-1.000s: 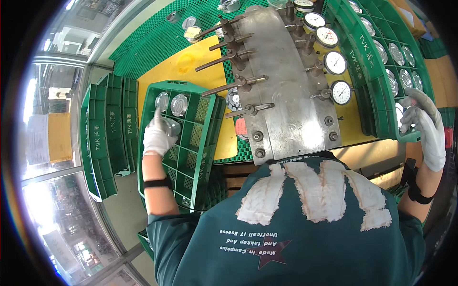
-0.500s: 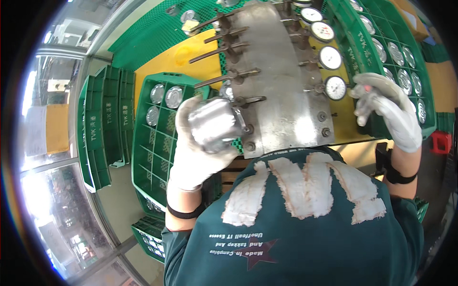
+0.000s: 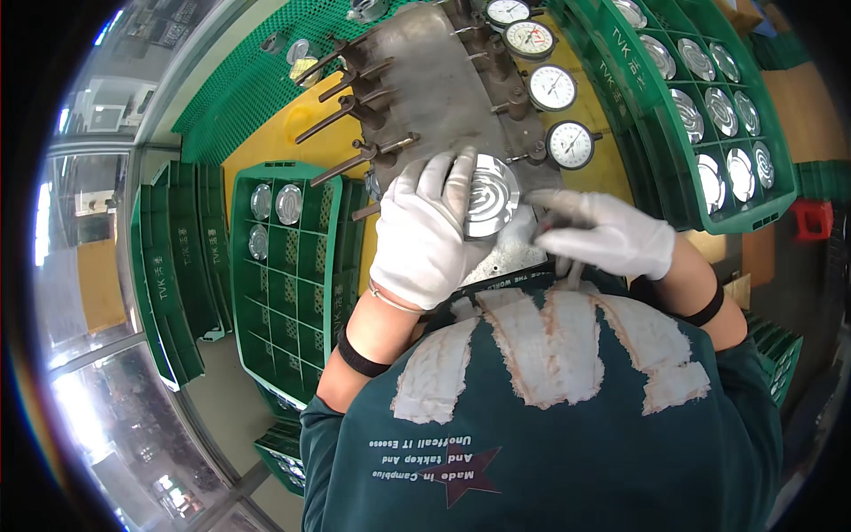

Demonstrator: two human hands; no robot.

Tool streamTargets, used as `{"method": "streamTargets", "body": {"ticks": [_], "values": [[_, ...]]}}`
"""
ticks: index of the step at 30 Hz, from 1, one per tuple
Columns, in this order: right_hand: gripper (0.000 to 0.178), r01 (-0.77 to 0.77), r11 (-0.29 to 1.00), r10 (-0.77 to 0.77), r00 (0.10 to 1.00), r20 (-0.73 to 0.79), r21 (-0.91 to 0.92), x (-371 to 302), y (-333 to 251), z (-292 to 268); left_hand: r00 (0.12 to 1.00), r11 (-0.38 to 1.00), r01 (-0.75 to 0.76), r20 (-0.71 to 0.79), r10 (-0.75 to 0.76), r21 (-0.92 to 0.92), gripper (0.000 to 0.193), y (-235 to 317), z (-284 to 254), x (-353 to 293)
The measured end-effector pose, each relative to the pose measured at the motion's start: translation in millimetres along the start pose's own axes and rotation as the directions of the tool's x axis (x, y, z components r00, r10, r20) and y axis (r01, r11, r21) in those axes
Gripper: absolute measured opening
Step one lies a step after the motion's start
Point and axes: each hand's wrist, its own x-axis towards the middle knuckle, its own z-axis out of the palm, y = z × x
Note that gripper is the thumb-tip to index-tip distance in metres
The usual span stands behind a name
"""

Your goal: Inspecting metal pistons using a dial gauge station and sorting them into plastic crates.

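The white-gloved left hand (image 3: 424, 235) has its fingers curled round the rim of a shiny round metal disc with stepped concentric rings on its face (image 3: 488, 197), thumb hidden behind it; the white-gloved right hand (image 3: 607, 235) lies just beside, fingers stretched flat toward the disc's lower edge, gripping nothing that shows; the disc sits over the grey metal gauging fixture (image 3: 425, 71), below the row of round white dial gauges (image 3: 567, 142); it looks stiff, solid, fairly heavy for its size and slick, so the rim seems the safest hold; green plastic compartment crates stand left (image 3: 284, 266) and right (image 3: 709, 106), both holding similar discs.
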Motion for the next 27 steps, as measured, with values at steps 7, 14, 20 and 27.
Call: {"method": "streamTargets", "body": {"ticks": [7, 14, 20, 27], "values": [[0.083, 0.222, 0.972, -0.228, 0.97, -0.085, -0.082, 27, 40, 28, 0.989, 0.959, 0.104, -0.074, -0.128, -0.265, 0.086, -14, 33, 4], [0.082, 0.212, 0.976, -0.216, 0.966, -0.145, -0.039, 31, 39, 31, 0.987, 0.958, 0.11, -0.085, -0.137, -0.266, 0.089, -18, 35, 6], [0.082, 0.208, 0.978, -0.206, 0.968, -0.144, 0.001, 30, 35, 31, 0.985, 0.95, 0.126, -0.081, -0.155, -0.284, 0.088, -17, 35, 8], [0.084, 0.095, 0.993, -0.088, 0.991, -0.099, 0.067, 26, 24, 30, 0.979, 0.944, 0.158, -0.079, -0.188, -0.289, 0.085, -15, 37, 6]]}}
